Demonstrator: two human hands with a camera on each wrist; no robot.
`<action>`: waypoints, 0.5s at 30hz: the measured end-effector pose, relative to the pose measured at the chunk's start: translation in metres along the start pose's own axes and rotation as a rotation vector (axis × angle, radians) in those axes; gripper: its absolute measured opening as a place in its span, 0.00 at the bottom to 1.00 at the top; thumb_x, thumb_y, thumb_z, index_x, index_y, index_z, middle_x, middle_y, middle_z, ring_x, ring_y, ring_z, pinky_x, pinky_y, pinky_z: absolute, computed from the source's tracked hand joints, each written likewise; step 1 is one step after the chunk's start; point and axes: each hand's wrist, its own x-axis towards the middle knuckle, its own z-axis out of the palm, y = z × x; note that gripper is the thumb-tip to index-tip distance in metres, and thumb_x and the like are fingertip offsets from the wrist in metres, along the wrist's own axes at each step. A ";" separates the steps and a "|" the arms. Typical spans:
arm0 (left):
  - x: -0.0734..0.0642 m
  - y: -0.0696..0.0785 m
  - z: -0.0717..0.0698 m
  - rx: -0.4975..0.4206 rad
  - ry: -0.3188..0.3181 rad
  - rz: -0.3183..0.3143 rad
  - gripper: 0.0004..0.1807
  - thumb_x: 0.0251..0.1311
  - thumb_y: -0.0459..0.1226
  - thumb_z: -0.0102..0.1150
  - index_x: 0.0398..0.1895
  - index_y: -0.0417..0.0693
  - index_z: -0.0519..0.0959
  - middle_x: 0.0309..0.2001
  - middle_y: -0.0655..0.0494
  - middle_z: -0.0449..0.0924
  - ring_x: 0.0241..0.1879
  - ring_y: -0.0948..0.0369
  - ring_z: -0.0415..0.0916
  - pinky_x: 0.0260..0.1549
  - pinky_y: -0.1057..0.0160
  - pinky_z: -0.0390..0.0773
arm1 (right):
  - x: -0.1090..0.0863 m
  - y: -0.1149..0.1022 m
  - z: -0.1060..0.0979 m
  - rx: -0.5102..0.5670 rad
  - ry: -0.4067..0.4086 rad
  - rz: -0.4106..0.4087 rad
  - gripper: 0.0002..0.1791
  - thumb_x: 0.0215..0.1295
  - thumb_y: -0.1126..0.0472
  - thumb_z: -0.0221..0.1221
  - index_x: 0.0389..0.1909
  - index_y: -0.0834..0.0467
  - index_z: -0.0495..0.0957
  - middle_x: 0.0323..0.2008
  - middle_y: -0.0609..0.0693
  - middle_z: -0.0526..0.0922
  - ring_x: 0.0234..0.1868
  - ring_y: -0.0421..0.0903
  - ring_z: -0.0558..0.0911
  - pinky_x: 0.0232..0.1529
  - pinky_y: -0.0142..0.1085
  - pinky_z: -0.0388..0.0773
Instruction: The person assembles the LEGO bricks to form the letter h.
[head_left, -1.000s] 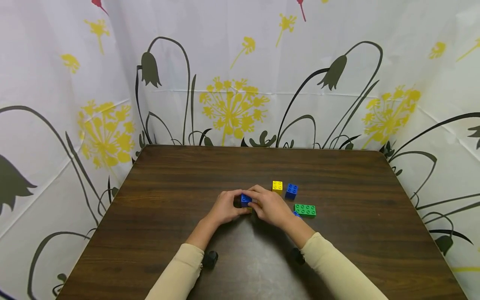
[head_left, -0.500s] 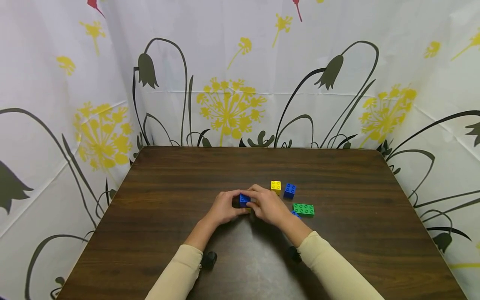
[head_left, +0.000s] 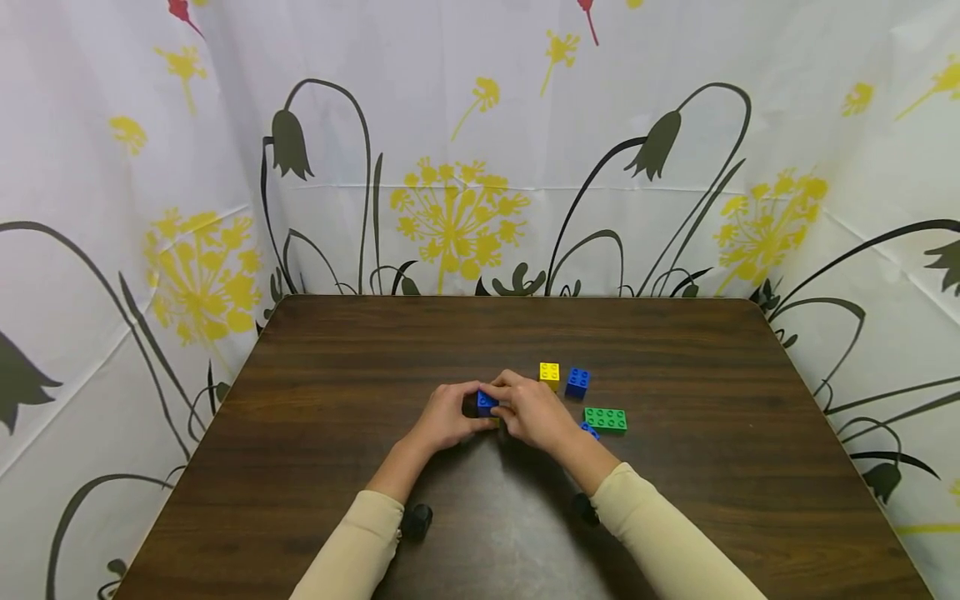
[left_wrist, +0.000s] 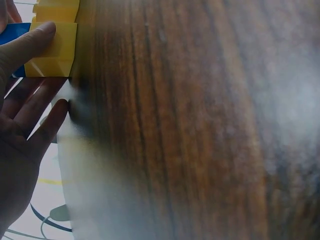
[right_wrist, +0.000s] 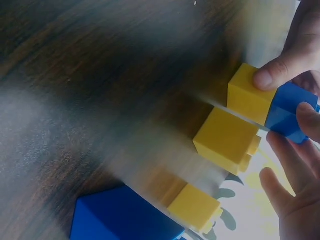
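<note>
A blue brick (head_left: 486, 404) sits on top of a yellow brick (right_wrist: 250, 95), low over the middle of the table. My left hand (head_left: 444, 418) grips the yellow brick, its thumb (left_wrist: 44, 36) flat on the near side and its fingers behind. From the right, my right hand (head_left: 536, 412) pinches the blue brick between thumb and fingers. In the right wrist view a second yellow brick (right_wrist: 227, 140) stands beside the held pair; the right hand hides it in the head view. Whether the held bricks are fully pressed together cannot be made out.
Right of the hands on the brown table (head_left: 360, 333) stand a yellow brick (head_left: 549, 375), a blue brick (head_left: 577, 382) and a longer green brick (head_left: 605, 420). Another blue brick (head_left: 589, 431) shows partly beside the right wrist. A flower-printed curtain (head_left: 450, 100) hangs behind the table.
Both hands keep nearly the same grip on the two bricks. The head view has shifted slightly, and the loose bricks appear a little further left with it.
</note>
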 end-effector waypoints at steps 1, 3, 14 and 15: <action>0.000 0.000 0.000 0.002 0.001 -0.001 0.22 0.45 0.40 0.80 0.46 0.53 0.84 0.42 0.58 0.85 0.41 0.62 0.81 0.43 0.59 0.81 | 0.000 0.000 0.000 -0.002 0.005 -0.004 0.25 0.64 0.64 0.65 0.62 0.55 0.77 0.49 0.45 0.79 0.32 0.38 0.78 0.32 0.27 0.77; -0.001 -0.001 0.000 0.003 0.002 0.000 0.22 0.45 0.40 0.79 0.46 0.53 0.84 0.41 0.59 0.85 0.40 0.62 0.81 0.43 0.59 0.81 | 0.000 -0.001 0.001 -0.002 0.013 -0.011 0.25 0.63 0.64 0.65 0.62 0.55 0.77 0.49 0.46 0.79 0.32 0.39 0.78 0.32 0.28 0.78; -0.002 -0.001 0.000 0.018 -0.003 -0.016 0.22 0.45 0.40 0.79 0.46 0.52 0.84 0.40 0.59 0.85 0.39 0.63 0.80 0.42 0.60 0.80 | 0.000 0.000 0.001 -0.011 0.002 -0.007 0.25 0.63 0.63 0.66 0.62 0.54 0.77 0.50 0.44 0.78 0.34 0.38 0.79 0.34 0.28 0.78; -0.002 0.000 -0.001 0.018 -0.003 -0.014 0.22 0.45 0.40 0.79 0.45 0.51 0.84 0.40 0.59 0.85 0.39 0.62 0.80 0.43 0.59 0.80 | 0.000 0.000 0.001 -0.016 -0.001 -0.006 0.25 0.63 0.63 0.66 0.62 0.54 0.77 0.49 0.44 0.78 0.33 0.38 0.78 0.33 0.28 0.78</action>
